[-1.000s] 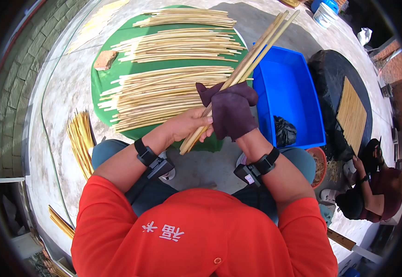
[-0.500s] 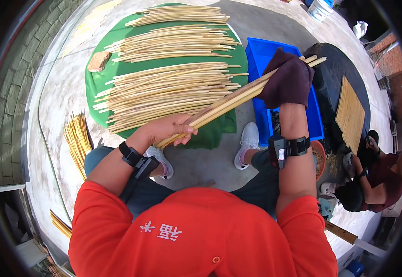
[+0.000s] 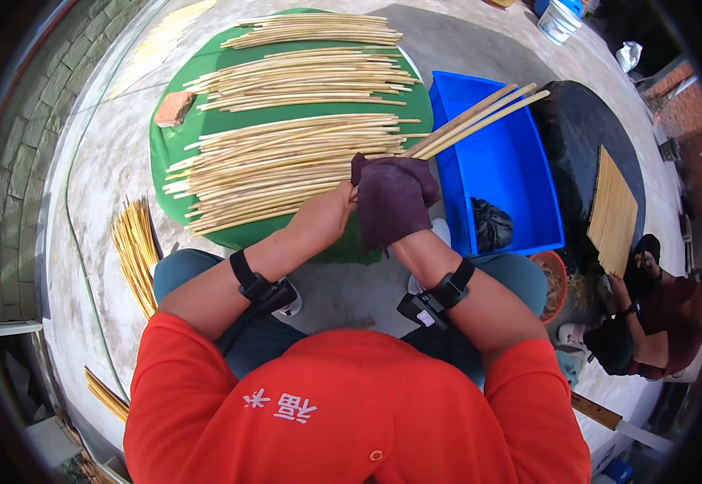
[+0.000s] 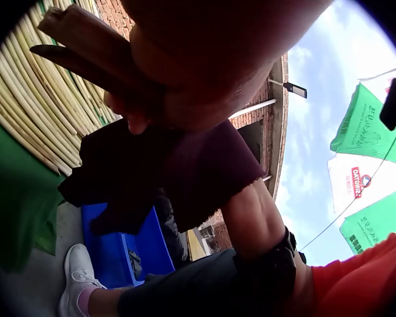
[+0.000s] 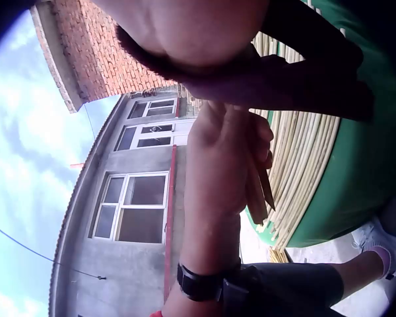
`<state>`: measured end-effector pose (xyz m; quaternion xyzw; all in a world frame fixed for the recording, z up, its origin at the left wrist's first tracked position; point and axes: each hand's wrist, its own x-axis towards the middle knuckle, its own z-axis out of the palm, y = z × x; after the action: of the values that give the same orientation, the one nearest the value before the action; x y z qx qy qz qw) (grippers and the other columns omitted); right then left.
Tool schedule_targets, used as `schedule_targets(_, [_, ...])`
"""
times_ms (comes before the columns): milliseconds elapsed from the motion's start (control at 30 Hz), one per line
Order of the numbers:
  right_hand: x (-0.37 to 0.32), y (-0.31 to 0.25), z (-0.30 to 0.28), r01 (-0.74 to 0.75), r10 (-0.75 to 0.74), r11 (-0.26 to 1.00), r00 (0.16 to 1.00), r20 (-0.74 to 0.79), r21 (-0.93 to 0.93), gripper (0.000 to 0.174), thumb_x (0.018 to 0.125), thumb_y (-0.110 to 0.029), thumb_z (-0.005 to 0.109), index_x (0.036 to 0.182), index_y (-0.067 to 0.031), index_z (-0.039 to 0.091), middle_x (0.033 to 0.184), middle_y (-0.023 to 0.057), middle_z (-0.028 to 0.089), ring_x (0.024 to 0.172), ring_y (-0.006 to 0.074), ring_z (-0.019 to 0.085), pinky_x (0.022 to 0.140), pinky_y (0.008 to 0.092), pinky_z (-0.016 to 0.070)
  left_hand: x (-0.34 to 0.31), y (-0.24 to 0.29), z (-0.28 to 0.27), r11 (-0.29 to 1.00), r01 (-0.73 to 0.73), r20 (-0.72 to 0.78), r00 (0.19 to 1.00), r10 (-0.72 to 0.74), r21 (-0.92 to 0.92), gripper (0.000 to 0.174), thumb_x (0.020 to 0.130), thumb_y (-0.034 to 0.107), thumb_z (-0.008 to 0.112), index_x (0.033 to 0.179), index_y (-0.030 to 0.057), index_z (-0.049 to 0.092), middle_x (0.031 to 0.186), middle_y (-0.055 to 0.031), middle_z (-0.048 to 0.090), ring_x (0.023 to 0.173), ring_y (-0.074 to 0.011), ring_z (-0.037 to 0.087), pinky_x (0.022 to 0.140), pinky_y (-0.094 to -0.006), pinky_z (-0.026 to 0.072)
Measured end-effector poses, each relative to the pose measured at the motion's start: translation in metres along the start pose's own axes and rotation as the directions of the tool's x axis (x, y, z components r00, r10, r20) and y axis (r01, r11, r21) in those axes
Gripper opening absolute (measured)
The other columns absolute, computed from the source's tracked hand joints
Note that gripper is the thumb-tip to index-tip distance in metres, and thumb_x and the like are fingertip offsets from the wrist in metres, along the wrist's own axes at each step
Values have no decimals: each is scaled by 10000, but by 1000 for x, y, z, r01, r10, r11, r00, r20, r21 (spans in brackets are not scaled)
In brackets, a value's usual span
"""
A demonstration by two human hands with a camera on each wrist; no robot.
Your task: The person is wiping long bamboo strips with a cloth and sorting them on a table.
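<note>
While the left hand (image 3: 327, 211) closes its curled fingers round the lower end of a few held sticks (image 3: 480, 121), with short ends poking out past it in the left wrist view, the right hand (image 5: 198, 33) clasps a dark purple cloth (image 3: 395, 198) round them just beside it. The cloth hides the right fingers, so how each one lies cannot be told. From the cloth the sticks slant up to the right, fanning slightly, and cross the left edge of a blue bin (image 3: 512, 161) in the head view. A black plastic bag (image 3: 490, 224) lies inside the bin near its lower left corner. Left of the bin, a green sheet (image 3: 165, 153) carries three rows of sticks: the far row (image 3: 311, 30) near its top edge, the middle row (image 3: 302, 78), and the near row (image 3: 286, 161), which is the widest. A brick (image 3: 173, 109) sits by the sheet's left edge.
</note>
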<state>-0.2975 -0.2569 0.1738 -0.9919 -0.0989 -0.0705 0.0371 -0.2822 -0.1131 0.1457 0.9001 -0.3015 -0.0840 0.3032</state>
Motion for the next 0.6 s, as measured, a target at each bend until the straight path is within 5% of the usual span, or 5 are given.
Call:
schedule_targets(233, [0, 6, -8, -46, 46, 999, 996, 71, -4, 105, 693, -137, 578, 637, -88, 652, 691, 113, 637, 670, 252, 637, 611, 353, 502, -4, 11, -3, 998, 23, -22, 999, -25, -61, 215, 859, 150, 542, 950, -3, 421, 747, -223, 571, 711, -432, 557, 601, -465, 430])
schedule_targets(333, [-5, 6, -22, 26, -27, 999, 1000, 15, 32, 108, 686, -152, 586, 637, -91, 660, 691, 111, 639, 670, 248, 637, 609, 351, 501, -3, 1, -2, 975, -112, -68, 993, 101, -192, 224, 856, 191, 578, 915, 23, 443, 692, -164, 574, 564, -311, 559, 519, -363, 442])
schedule_targets(400, [-6, 7, -27, 71, -73, 997, 992, 102, 27, 101, 674, -152, 590, 641, -84, 658, 671, 109, 637, 639, 248, 634, 594, 358, 500, -1, 9, -18, 681, 332, 399, 915, -65, -652, 234, 871, 256, 584, 909, 57, 468, 632, -67, 538, 460, -136, 469, 440, -241, 385])
schedule_targets(500, [-4, 5, -14, 46, -47, 999, 996, 70, 14, 96, 664, -157, 602, 643, -80, 655, 659, 108, 635, 608, 250, 630, 583, 357, 498, -3, -4, -13, 408, 494, 550, 835, 24, -768, 260, 887, 321, 561, 927, 79, 476, 615, -6, 506, 441, -37, 391, 398, -183, 316])
schedule_targets(600, [-3, 8, -15, 109, -109, 993, 994, 6, 37, 90, 660, -145, 599, 647, -73, 651, 653, 110, 635, 585, 253, 628, 579, 350, 499, -3, -6, -14, 377, 528, 571, 821, 5, -761, 290, 899, 356, 534, 930, 73, 477, 590, 5, 457, 431, -43, 368, 387, -189, 298])
